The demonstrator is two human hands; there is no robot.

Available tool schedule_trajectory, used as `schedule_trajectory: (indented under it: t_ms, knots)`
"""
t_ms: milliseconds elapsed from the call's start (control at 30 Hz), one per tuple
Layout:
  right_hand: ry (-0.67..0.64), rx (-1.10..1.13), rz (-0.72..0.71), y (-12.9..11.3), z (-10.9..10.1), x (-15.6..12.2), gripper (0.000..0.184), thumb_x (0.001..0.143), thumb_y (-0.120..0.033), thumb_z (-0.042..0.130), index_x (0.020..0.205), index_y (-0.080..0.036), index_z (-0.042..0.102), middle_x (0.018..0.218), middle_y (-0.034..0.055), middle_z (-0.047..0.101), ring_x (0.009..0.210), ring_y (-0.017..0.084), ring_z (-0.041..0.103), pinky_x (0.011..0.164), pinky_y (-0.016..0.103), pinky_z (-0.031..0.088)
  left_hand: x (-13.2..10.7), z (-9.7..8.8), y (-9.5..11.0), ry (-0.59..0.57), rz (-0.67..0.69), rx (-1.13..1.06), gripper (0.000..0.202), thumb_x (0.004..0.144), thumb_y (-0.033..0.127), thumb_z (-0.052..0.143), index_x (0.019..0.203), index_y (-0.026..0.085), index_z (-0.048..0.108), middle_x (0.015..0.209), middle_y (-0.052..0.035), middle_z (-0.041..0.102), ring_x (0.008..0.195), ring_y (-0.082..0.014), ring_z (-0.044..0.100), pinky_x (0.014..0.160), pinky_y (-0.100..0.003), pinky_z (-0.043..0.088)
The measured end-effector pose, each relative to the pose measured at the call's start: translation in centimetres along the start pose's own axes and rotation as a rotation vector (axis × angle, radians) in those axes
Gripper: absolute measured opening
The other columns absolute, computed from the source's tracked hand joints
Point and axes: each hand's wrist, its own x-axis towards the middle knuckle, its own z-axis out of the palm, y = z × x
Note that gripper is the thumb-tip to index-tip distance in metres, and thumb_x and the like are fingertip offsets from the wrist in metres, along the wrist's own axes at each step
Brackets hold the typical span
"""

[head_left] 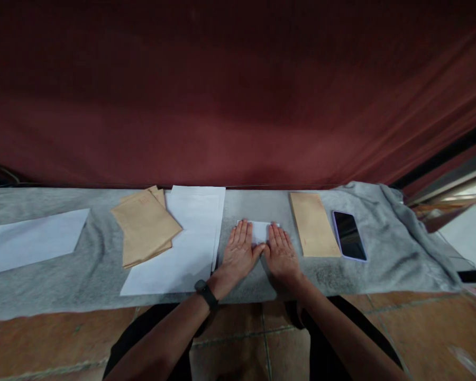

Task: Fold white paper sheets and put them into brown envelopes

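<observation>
My left hand [240, 251] and my right hand [281, 253] lie flat, side by side, fingers stretched out, pressing on a small folded white paper [259, 230] on the grey cloth [87, 275]. The thumbs meet in the middle, and most of the paper is hidden under the palms. A black band [206, 292] is on my left wrist. Just left of my left hand lies a stack of white sheets [190, 238]. To the right of my right hand rests a brown envelope [313, 224].
A pile of brown envelopes [145, 226] overlaps the white sheets. Another white sheet [31, 241] lies far left. A dark phone in a lilac case [349, 235] sits beside the single envelope. A dark red curtain [238, 95] hangs behind; tiled floor [262, 328] lies below.
</observation>
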Motion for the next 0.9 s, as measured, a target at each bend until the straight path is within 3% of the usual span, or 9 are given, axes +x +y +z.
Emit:
schedule_trajectory:
  t_ms: [167,367,600,767,900]
  knots:
    - [0.036,0.011,0.001,0.6,-0.1,-0.4,0.066,0.104,-0.041,0.039,0.157,-0.003,0.027,0.158,0.0237,0.038,0.147,0.035,0.037,0.117,0.053,0.033,0.2,-0.4,-0.2,-0.014,-0.044,0.035,0.073,0.101,0.052,0.037,0.153,0.001,0.033,0.159,-0.0230,0.036,0.152,-0.0304,0.027,0.124,-0.048,0.025]
    - [0.006,0.052,0.045,0.4,-1.0,-0.5,0.062,0.104,-0.036,0.039,0.154,-0.001,0.033,0.159,0.0241,0.036,0.149,0.035,0.034,0.120,0.054,0.031,0.3,-0.6,0.0,-0.044,-0.070,0.064,0.074,0.100,0.051,0.039,0.152,-0.001,0.033,0.160,-0.0236,0.034,0.152,-0.0310,0.027,0.124,-0.047,0.023]
    - [-0.086,0.198,-0.163,-1.7,-1.9,-1.3,0.058,0.105,-0.034,0.036,0.154,-0.004,0.036,0.159,0.0202,0.038,0.150,0.029,0.034,0.121,0.050,0.034,0.3,-0.4,-0.3,-0.062,-0.052,0.065,0.065,0.101,0.038,0.036,0.155,0.002,0.030,0.162,-0.0219,0.031,0.153,-0.0299,0.024,0.123,-0.049,0.026]
    - [-0.074,0.168,-0.133,-1.5,-1.8,-1.9,0.063,0.103,-0.041,0.042,0.152,-0.002,0.039,0.158,0.0224,0.038,0.150,0.031,0.033,0.122,0.050,0.032,0.4,-0.5,-0.7,-0.058,-0.043,0.077,0.062,0.103,0.038,0.033,0.156,0.006,0.031,0.163,-0.0197,0.030,0.153,-0.0291,0.023,0.124,-0.048,0.025]
    - [-0.059,0.134,-0.090,-0.8,-1.9,-2.0,0.066,0.102,-0.042,0.043,0.153,-0.001,0.035,0.159,0.0231,0.037,0.149,0.032,0.035,0.121,0.051,0.033,0.5,-0.4,-1.1,-0.063,-0.071,0.084,0.065,0.103,0.043,0.034,0.154,0.002,0.034,0.162,-0.0208,0.031,0.152,-0.0299,0.026,0.124,-0.047,0.024]
